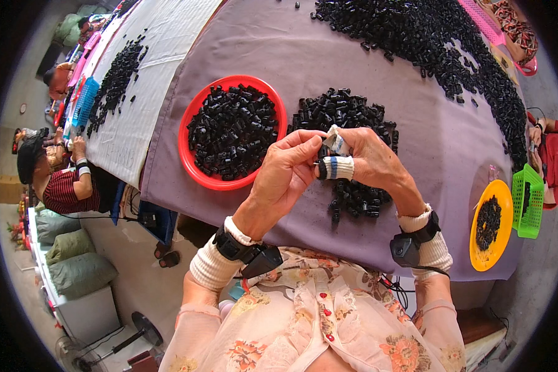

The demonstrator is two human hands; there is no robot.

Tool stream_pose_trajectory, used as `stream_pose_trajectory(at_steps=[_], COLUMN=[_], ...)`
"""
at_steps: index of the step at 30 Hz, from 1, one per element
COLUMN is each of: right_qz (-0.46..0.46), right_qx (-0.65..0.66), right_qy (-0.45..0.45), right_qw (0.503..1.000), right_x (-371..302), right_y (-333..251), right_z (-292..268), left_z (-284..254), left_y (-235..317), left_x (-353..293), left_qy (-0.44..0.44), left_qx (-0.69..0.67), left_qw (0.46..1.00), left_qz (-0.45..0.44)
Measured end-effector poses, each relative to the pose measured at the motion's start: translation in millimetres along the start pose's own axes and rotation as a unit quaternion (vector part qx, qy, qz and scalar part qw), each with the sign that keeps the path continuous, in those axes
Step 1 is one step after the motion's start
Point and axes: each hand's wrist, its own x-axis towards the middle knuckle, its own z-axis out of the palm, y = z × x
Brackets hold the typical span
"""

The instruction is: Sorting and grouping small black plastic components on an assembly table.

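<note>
The purple-covered table (248,43) carries the red bowl (183,133), full of black parts; just right of the bowl lies a loose heap (341,111) of them. Nearer the person, off the bowl's right side, the left hand (279,177) and right hand (381,160) meet around one small black part (320,169) (whether either clamps it, I cannot tell). Handling single parts seems the step; next probably calls for steady fingertip control.

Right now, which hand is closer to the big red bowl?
Left. In this view, the left hand overlaps the lower-right edge of the red bowl; the right hand is farther right, over the pile of black pieces.
</note>
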Motion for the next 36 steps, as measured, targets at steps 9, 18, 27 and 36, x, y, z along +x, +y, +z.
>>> stream_pose_trajectory(at_steps=[9, 18, 27, 36], right_qz=[-0.009, 0.002, -0.019, -0.003], right_qx=[0.011, 0.013, 0.033, 0.009], right_qy=[-0.005, -0.015, 0.018, 0.012], right_qw=[1.000, 1.000, 0.999, 1.000], right_x=[-1.8, -4.4, -2.8, -3.4], right_y=[1.1, 2.2, 9.6, 6.5], right_z=[2.5, 3.1, -1.0, -1.6], left_z=[2.7, 10.3, 15.0, 15.7], left_y=[0.1, 1.3, 0.0, -0.1], left_x=[-0.6, -0.5, -0.9, -1.8], left_qy=[0.019, 0.046, 0.040, 0.050], left_qx=[0.033, 0.064, 0.033, 0.042], left_qw=[0.999, 0.997, 0.999, 0.998], left_qz=[0.000, 0.008, -0.003, 0.000])
